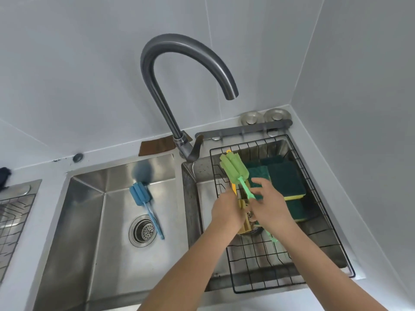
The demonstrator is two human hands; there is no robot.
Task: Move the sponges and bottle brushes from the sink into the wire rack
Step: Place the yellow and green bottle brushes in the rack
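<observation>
A blue bottle brush [140,194] lies in the left sink basin [89,221], its handle crossing the drain. A black wire rack [253,259] sits in the right basin and holds several green-and-yellow sponges [285,178] at its far right. Both hands hover over the rack's left half. My right hand [269,207] is closed on the handle of a green bottle brush [234,169], whose foam head points to the rack's far left corner. My left hand [225,212] grips a yellow bottle brush [243,223], which is partly hidden beneath both hands.
A tall curved grey faucet [157,86] rises between the two basins, its spout above the rack. A round drain strainer [143,231] sits in the left basin. A grey rail [244,129] and two metal discs stand behind the rack. Walls close in at the back and right.
</observation>
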